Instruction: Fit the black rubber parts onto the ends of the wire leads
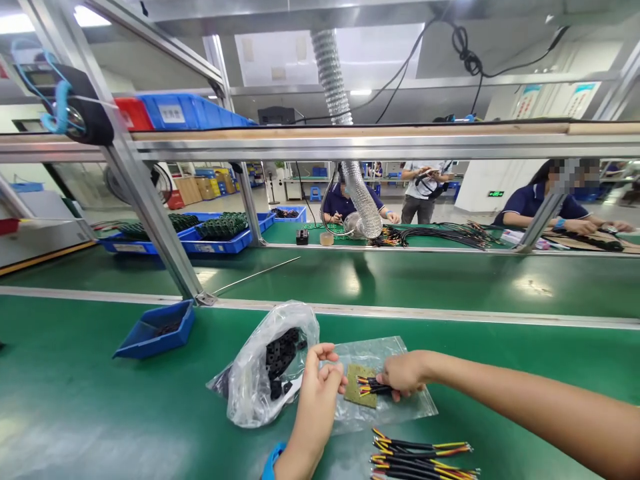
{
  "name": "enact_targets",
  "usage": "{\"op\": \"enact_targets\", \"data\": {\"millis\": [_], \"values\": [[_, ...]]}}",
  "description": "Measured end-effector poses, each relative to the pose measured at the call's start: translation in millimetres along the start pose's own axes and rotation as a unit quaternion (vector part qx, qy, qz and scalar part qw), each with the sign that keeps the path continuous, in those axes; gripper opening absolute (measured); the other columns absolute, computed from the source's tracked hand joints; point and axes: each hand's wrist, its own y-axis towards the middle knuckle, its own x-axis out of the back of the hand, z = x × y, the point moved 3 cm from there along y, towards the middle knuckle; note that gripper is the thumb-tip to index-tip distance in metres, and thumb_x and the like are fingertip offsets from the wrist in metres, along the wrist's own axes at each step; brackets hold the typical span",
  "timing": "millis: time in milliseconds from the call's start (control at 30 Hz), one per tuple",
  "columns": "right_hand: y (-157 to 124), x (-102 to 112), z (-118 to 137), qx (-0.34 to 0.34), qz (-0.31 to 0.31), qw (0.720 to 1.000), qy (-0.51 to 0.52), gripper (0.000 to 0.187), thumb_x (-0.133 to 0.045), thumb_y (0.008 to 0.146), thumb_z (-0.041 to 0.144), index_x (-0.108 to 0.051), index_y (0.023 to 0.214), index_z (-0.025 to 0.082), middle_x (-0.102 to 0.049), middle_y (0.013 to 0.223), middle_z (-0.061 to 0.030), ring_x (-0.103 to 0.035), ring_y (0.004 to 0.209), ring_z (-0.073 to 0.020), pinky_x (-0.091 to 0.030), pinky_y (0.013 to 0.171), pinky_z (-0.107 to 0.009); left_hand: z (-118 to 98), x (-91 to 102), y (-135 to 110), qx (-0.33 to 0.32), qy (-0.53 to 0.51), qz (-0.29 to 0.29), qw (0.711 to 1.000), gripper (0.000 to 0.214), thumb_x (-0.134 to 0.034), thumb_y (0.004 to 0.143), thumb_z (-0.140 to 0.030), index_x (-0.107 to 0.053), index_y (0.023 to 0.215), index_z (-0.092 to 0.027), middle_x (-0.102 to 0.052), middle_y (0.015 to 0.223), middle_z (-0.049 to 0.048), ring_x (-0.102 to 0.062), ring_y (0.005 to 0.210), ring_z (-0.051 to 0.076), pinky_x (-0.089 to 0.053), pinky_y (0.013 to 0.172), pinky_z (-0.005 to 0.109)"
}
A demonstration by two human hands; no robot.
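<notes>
My right hand (pixel 407 373) is closed around a bundle of short black cables (pixel 383 388). Their bared red, yellow and black wire ends lie over a yellow-green sponge pad (pixel 357 396) on a clear plastic bag (pixel 395 417). Just left of the pad, my left hand (pixel 323 387) is raised with its fingers bent and apart, and I see nothing in it. Beside it stands an open plastic bag (pixel 250 393) holding small black plastic parts (pixel 283 353). More short cables (pixel 420 460) lie in a row on the green bench near me.
A blue bin (pixel 160 330) with small dark parts sits at the left. An aluminium frame post (pixel 160 227) and a bench rail (pixel 400 315) stand ahead. Beyond are a thin rod (pixel 257 275), blue trays (pixel 220 243), a duct hose (pixel 367 207), long black cables (pixel 450 233) and several people.
</notes>
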Motion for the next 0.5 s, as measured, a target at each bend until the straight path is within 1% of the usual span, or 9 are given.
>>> {"op": "enact_targets", "data": {"millis": [100,167,233,300,367,400,433,467,500], "values": [[-1,-7,7,-0.011,-0.042,0.999,-0.021,0.019,-0.063,0.094,0.031,-0.066,0.083,0.015,-0.066,0.073,0.0014,-0.063,0.066,-0.0139,-0.051,0.069,-0.031,1,0.9,1,0.003,0.001,0.017,1.0,0.025,-0.061,0.081,-0.029,-0.053,0.104,-0.022,-0.054,0.094,-0.0005,-0.06,0.061,0.01,-0.046,0.054,0.023],[-10,-8,13,-0.01,-0.082,0.996,-0.033,0.013,-0.061,0.092,0.021,-0.066,0.082,0.016,-0.069,0.08,-0.0035,-0.066,0.076,-0.0186,-0.049,0.073,-0.034,1,0.1,0,0.0,0.021,0.034,0.999,0.024,-0.057,0.083,-0.027,-0.05,0.105,-0.022,-0.053,0.095,-0.0001,-0.06,0.062,0.01,-0.047,0.056,0.023],[-22,-6,20,-0.007,-0.113,0.993,-0.04,0.024,-0.051,0.094,0.016,-0.066,0.076,0.015,-0.071,0.079,-0.0096,-0.069,0.078,-0.0235,-0.047,0.069,-0.034,0,-0.3,0,-0.01,0.059,0.041,0.997,0.023,-0.052,0.083,-0.025,-0.048,0.106,-0.022,-0.052,0.096,0.0009,-0.06,0.063,0.01,-0.048,0.057,0.023],[-32,-5,23,0.004,-0.139,0.989,-0.046,0.037,-0.039,0.099,0.017,-0.066,0.073,0.016,-0.071,0.078,-0.0139,-0.07,0.077,-0.0267,-0.046,0.065,-0.034,-3,2.9,5,-0.031,0.103,0.033,0.994,0.022,-0.047,0.084,-0.022,-0.046,0.106,-0.021,-0.053,0.096,0.0021,-0.061,0.064,0.011,-0.049,0.058,0.023],[-36,-10,19,0.017,-0.178,0.982,-0.053,0.049,-0.024,0.103,0.02,-0.067,0.079,0.015,-0.072,0.079,-0.016,-0.071,0.079,-0.0283,-0.046,0.065,-0.035,-10,12.4,17,-0.06,0.151,0.018,0.987,0.019,-0.044,0.085,-0.02,-0.047,0.104,-0.02,-0.056,0.091,0.0024,-0.062,0.064,0.013,-0.05,0.057,0.024],[-36,-15,15,0.019,-0.213,0.975,-0.057,0.051,-0.018,0.103,0.021,-0.067,0.088,0.015,-0.072,0.083,-0.0168,-0.071,0.082,-0.0288,-0.047,0.067,-0.036,-15,19.6,24,-0.078,0.181,0.012,0.98,0.017,-0.044,0.086,-0.019,-0.05,0.102,-0.02,-0.058,0.087,0.0021,-0.063,0.064,0.014,-0.05,0.058,0.025],[-34,-21,8,0.011,-0.291,0.954,-0.066,0.046,-0.021,0.102,0.023,-0.066,0.095,0.016,-0.072,0.083,-0.0162,-0.071,0.077,-0.0295,-0.048,0.064,-0.036,-22,28.1,32,-0.097,0.216,0.007,0.971,0.015,-0.046,0.087,-0.019,-0.054,0.099,-0.02,-0.06,0.084,0.0021,-0.063,0.065,0.015,-0.051,0.062,0.027],[-32,-29,2,0.041,-0.372,0.922,-0.102,0.038,-0.028,0.099,0.022,-0.066,0.101,0.017,-0.071,0.09,-0.0164,-0.07,0.075,-0.0298,-0.048,0.061,-0.037,-29,37.4,38,-0.117,0.255,0.001,0.96,0.013,-0.049,0.086,-0.018,-0.058,0.095,-0.02,-0.062,0.084,0.0026,-0.064,0.069,0.017,-0.052,0.068,0.03],[-29,-40,-3,0.093,-0.436,0.885,-0.134,0.031,-0.036,0.095,0.02,-0.066,0.103,0.02,-0.071,0.095,-0.0158,-0.07,0.078,-0.0297,-0.048,0.061,-0.036,-36,46.9,44,-0.135,0.296,-0.007,0.946,0.012,-0.052,0.085,-0.016,-0.061,0.09,-0.02,-0.065,0.084,0.0038,-0.064,0.076,0.02,-0.051,0.075,0.034]]}}
